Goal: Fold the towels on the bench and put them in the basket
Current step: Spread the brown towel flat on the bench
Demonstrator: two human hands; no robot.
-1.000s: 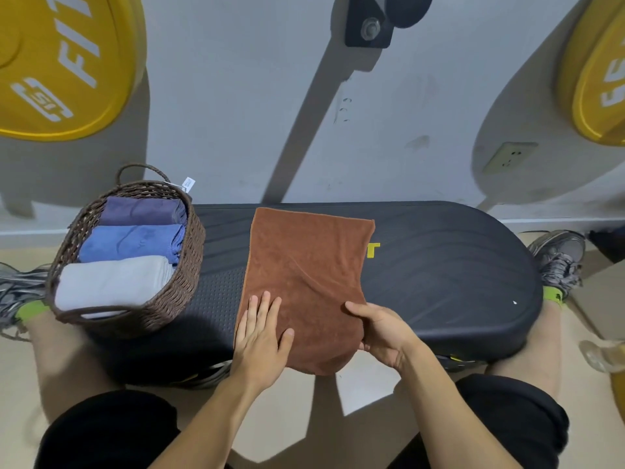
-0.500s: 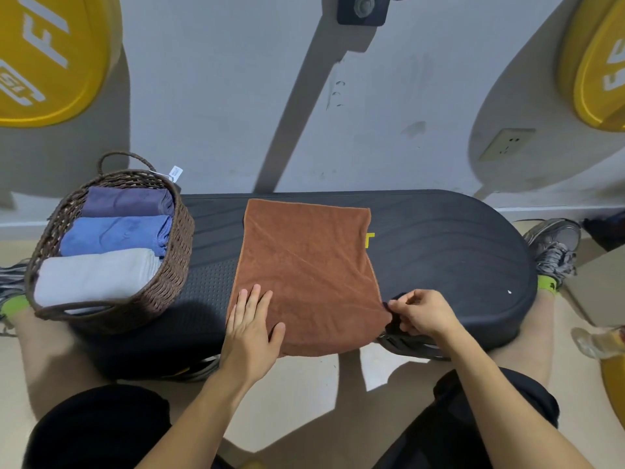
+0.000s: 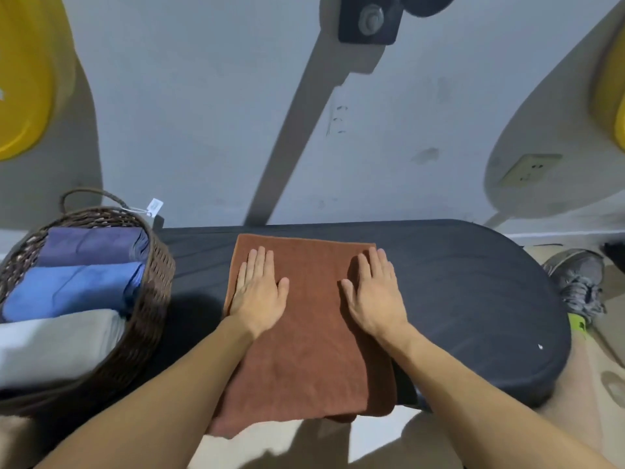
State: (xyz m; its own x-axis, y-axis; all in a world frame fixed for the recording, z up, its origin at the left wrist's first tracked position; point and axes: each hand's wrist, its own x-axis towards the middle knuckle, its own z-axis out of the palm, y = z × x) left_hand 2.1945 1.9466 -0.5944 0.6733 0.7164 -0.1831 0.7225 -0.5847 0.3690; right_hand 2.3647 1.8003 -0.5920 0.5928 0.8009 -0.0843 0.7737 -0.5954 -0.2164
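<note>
A: Surface? Room?
B: Dark padded gym bench as table point(image 3: 456, 299), black, ribbed upholstery, rounded right end. Grey wall point(image 3: 203, 113) behind. Yellow weight plate point(image 3: 23, 79) upper left, second yellow plate point(image 3: 612, 89) upper right, both cut off by frame. Black bolted bracket point(image 3: 368, 18) top centre. Wall socket point(image 3: 531, 169) lower right of wall. Pale floor point(image 3: 382, 434) below. Grey sneaker point(image 3: 575, 282) with a green sock past right end of table.

A: Basket?
B: Dark brown wicker basket point(image 3: 148, 299) on left end of table, loop handle and white tag at back rim. Three folded towels inside, side by side: navy towel point(image 3: 91, 245) at back, blue towel point(image 3: 71, 289) in middle, grey towel point(image 3: 54, 346) nearest.

A: Task item versus grip?
B: Brown towel point(image 3: 304, 350) spread flat across middle of table, just right of basket, not touching it. Near end hanging over front edge; second layer showing along lower right side. Left hand point(image 3: 258, 292) flat on far left part, fingers straight and together, thumb out. Right hand point(image 3: 375, 292) flat on far right part, same pose. Fingertips near far hem. Both grips wide, palms pressing down, nothing pinched. Hands apart, bare cloth between.
</note>
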